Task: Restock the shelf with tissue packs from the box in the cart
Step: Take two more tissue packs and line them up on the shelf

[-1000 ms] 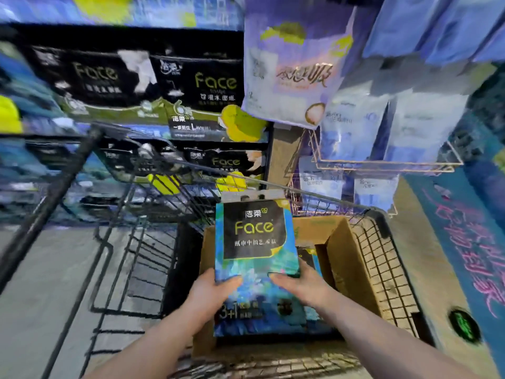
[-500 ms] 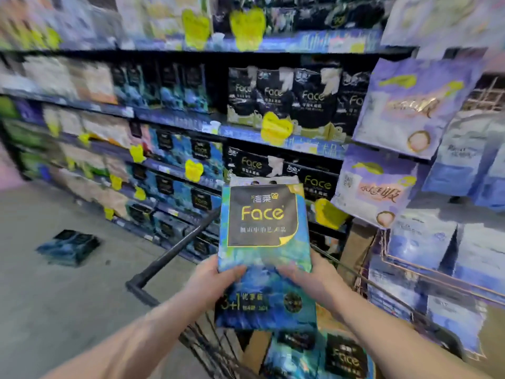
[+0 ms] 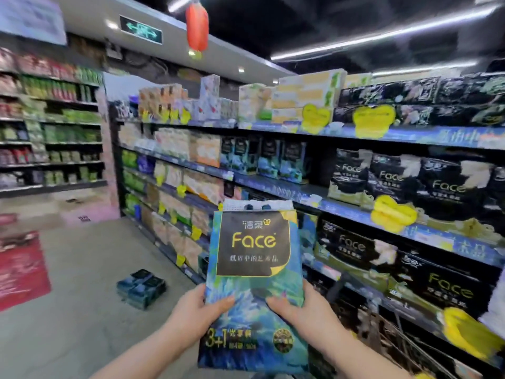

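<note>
Tissue pack point(image 3: 254, 272), blue-green with a black "Face" panel, upright in mid-air before the shelf point(image 3: 355, 212). Left hand point(image 3: 195, 310) and right hand point(image 3: 302, 310) grip its lower sides, thumbs on front. Cart point(image 3: 385, 330) low right, blurred. Dark packs point(image 3: 140, 288) on floor point(image 3: 82, 269), left.

Held tissue pack point(image 3: 254, 269): "Face", "3+1" (black shelf packs point(image 3: 448, 187) also "Face").

The blue-edged shelf point(image 3: 276, 184) is stocked with black Face tissue packs point(image 3: 388, 181) and blue-green packs point(image 3: 269, 160). A small stack of dark packs point(image 3: 140, 288) is laid on the grey floor point(image 3: 82, 269), near the shelving's foot.
</note>
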`<control>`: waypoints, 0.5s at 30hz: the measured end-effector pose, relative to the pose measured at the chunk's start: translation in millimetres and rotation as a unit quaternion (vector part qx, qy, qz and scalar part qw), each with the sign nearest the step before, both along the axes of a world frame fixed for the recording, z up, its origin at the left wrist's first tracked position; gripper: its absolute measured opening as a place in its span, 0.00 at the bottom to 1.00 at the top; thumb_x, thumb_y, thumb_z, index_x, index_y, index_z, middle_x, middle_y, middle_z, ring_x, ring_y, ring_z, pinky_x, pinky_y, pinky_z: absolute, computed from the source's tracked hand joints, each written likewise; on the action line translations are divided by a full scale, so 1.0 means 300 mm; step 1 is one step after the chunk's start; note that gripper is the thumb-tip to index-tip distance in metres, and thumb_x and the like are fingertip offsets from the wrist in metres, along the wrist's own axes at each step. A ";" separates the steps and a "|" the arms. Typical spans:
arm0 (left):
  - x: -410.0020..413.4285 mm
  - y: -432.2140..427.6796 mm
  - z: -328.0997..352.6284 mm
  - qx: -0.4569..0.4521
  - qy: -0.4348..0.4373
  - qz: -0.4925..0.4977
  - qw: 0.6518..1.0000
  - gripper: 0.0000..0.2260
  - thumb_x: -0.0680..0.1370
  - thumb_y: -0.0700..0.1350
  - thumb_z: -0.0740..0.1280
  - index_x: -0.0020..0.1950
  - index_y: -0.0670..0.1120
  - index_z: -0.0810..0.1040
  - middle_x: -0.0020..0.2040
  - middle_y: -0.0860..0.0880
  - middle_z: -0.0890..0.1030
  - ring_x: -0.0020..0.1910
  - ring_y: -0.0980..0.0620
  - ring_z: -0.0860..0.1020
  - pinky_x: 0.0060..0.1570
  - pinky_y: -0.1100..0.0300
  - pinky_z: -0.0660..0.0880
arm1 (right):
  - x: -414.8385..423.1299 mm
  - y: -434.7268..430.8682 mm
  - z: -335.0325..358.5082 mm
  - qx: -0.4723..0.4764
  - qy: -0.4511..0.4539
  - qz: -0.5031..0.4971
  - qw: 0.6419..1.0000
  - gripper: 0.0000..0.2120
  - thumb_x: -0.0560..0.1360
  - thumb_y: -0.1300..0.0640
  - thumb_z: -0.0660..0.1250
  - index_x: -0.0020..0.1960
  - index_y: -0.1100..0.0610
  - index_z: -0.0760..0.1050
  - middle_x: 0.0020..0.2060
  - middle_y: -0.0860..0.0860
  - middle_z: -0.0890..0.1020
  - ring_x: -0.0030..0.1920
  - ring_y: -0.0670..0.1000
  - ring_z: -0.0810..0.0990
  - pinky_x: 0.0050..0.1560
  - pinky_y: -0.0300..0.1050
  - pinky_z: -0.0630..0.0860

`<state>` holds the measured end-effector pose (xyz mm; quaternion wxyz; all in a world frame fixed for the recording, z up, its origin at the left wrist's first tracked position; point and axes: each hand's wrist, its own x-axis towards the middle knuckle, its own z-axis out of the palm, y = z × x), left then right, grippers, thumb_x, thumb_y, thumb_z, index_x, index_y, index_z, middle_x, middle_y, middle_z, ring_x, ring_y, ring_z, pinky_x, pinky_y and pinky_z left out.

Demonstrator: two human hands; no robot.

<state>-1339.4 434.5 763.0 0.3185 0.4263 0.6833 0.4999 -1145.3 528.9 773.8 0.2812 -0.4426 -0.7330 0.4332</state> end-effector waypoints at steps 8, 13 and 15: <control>-0.547 0.037 0.041 0.019 0.042 0.049 0.998 0.29 0.53 0.68 0.76 0.46 0.51 0.80 0.42 0.55 0.86 0.45 0.56 0.84 0.53 0.52 0.79 | -0.551 0.072 0.027 -0.020 0.044 0.034 0.998 0.17 0.67 0.44 0.74 0.52 0.43 0.71 0.46 0.37 0.79 0.46 0.37 0.77 0.46 0.37 0.71; -0.711 0.158 0.043 0.019 0.050 0.055 0.997 0.10 0.71 0.51 0.74 0.49 0.51 0.79 0.46 0.53 0.85 0.46 0.55 0.83 0.54 0.50 0.79 | -0.714 0.180 0.058 -0.018 0.044 0.039 0.998 0.15 0.68 0.46 0.74 0.52 0.44 0.73 0.45 0.38 0.81 0.46 0.40 0.80 0.51 0.40 0.76; -0.763 0.226 0.038 0.021 0.049 0.051 0.997 0.10 0.72 0.50 0.73 0.50 0.52 0.78 0.47 0.53 0.85 0.46 0.55 0.83 0.54 0.50 0.79 | -0.764 0.242 0.060 -0.018 0.037 0.032 0.999 0.18 0.67 0.45 0.74 0.54 0.44 0.73 0.47 0.40 0.82 0.48 0.43 0.81 0.55 0.44 0.77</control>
